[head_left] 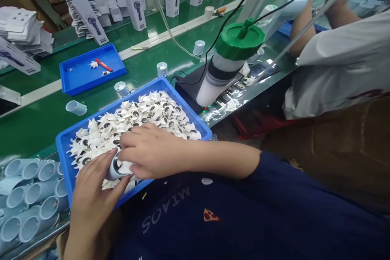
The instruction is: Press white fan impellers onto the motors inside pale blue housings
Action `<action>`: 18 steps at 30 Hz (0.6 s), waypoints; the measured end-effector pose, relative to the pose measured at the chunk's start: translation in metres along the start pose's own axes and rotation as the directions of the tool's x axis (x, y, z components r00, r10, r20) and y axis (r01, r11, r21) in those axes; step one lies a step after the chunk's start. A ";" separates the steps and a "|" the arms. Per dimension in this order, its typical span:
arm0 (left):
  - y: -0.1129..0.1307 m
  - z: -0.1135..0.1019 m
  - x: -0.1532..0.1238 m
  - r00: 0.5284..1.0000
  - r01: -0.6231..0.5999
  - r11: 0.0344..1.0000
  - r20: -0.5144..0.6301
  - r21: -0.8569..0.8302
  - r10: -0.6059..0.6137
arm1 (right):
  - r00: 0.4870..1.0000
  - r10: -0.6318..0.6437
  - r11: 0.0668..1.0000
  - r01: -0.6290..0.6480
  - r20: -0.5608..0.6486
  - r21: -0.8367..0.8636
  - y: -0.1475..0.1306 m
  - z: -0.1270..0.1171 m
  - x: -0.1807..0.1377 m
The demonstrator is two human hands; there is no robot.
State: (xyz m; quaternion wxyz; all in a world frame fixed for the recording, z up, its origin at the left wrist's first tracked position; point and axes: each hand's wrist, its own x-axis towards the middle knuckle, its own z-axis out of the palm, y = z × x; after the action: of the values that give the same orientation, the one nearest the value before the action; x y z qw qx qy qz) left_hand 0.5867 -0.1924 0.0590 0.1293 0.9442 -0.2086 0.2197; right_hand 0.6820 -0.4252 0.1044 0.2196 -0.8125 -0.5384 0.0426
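Note:
My left hand (93, 189) is wrapped around a light-blue cylindrical fan housing (112, 170), tilted with its mouth toward my right hand (152, 149). The fingers of my right hand pinch a white fan impeller (124, 167) at that mouth; how far inside it sits is partly hidden. Both hands are over the near side of a blue tray (62, 150) heaped with white impellers (161, 109), several showing dark hubs.
Light-blue housings (41, 191) lie stacked at left. Others, including one housing (76, 107), stand along the green bench (27, 130). Behind is a shallow blue tray (91, 77) with a red marker (104, 65). A green-capped canister (225, 61) leans at right, near a co-worker's sleeve (344, 44).

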 end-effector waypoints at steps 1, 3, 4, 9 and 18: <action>0.002 0.000 0.000 1.000 0.020 1.000 -0.001 -0.002 -0.020 | 1.000 0.003 1.000 -0.003 -0.015 0.017 0.001 0.001 0.000; 0.007 0.000 0.001 0.998 0.066 0.998 -0.022 -0.014 -0.066 | 0.998 0.023 0.998 -0.019 -0.058 0.061 0.002 0.006 0.001; 0.009 0.001 0.001 0.996 0.085 0.996 -0.037 -0.020 -0.086 | 0.996 0.039 0.996 -0.033 -0.077 0.079 0.003 0.010 0.002; 0.020 0.009 0.003 0.983 0.145 0.989 -0.111 -0.014 -0.146 | 0.987 0.124 0.985 -0.109 -0.106 0.137 0.005 0.022 0.003; 0.016 0.004 0.010 0.983 0.159 0.987 -0.095 -0.015 -0.160 | 0.931 -0.015 0.988 0.069 -0.366 0.136 0.017 0.032 -0.015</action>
State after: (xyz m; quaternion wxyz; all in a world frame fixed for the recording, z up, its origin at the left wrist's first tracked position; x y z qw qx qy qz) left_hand 0.5896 -0.2114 0.0624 0.1598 0.9458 -0.1269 0.2527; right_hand 0.6802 -0.4336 0.0661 0.3752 -0.7764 -0.5010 -0.0739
